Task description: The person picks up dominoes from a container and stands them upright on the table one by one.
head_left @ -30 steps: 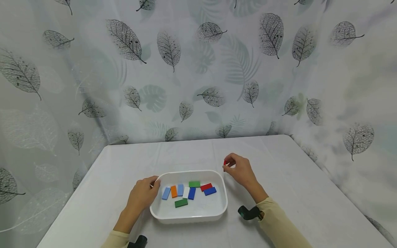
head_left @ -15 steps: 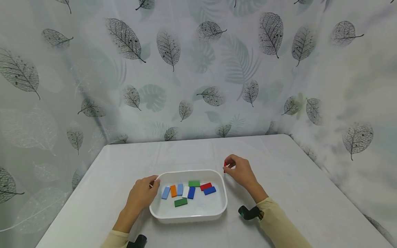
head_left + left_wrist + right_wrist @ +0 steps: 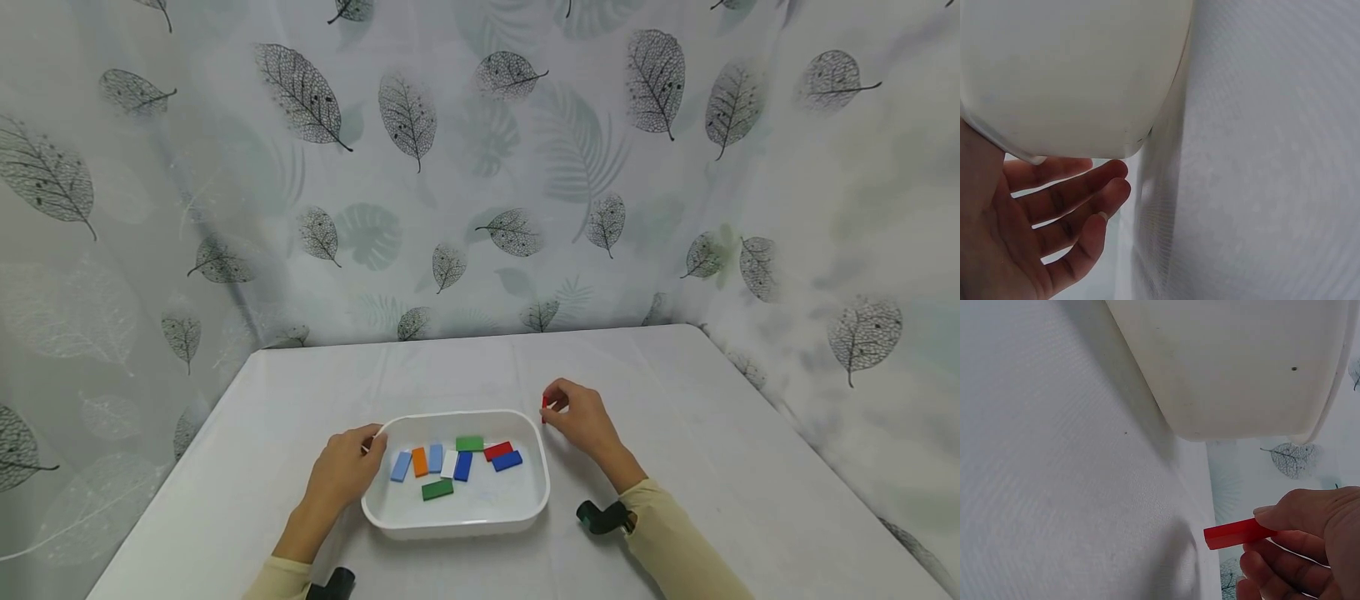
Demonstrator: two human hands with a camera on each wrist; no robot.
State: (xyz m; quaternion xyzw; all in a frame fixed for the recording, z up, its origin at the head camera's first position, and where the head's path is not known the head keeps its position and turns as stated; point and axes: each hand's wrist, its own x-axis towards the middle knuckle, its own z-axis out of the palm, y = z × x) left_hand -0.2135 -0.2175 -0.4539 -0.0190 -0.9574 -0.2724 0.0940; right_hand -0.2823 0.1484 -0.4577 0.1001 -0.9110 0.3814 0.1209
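A white plastic tray (image 3: 456, 528) holds several flat rectangular blocks: a dark green block (image 3: 437, 490), a white block (image 3: 449, 464), an orange block (image 3: 420, 462), a red block (image 3: 498, 451), plus light blue, dark blue and green ones. My left hand (image 3: 347, 467) grips the tray's rim at the far left corner; in the left wrist view its fingers (image 3: 1085, 244) curl beside the outer wall, with the thumb partly hidden. My right hand (image 3: 581, 414) pinches another red block (image 3: 1235, 534) between thumb and fingers, standing upright right of the tray. Whether it touches the tablecloth I cannot tell.
A white cloth covers the table (image 3: 675, 400). Behind and at both sides hang curtains (image 3: 480, 167) with a leaf print. Dark wrist devices (image 3: 602, 517) sit at both sleeves.
My right hand has moved slightly down toward the near side with the red block still pinched. The left hand and the tray stay in place.
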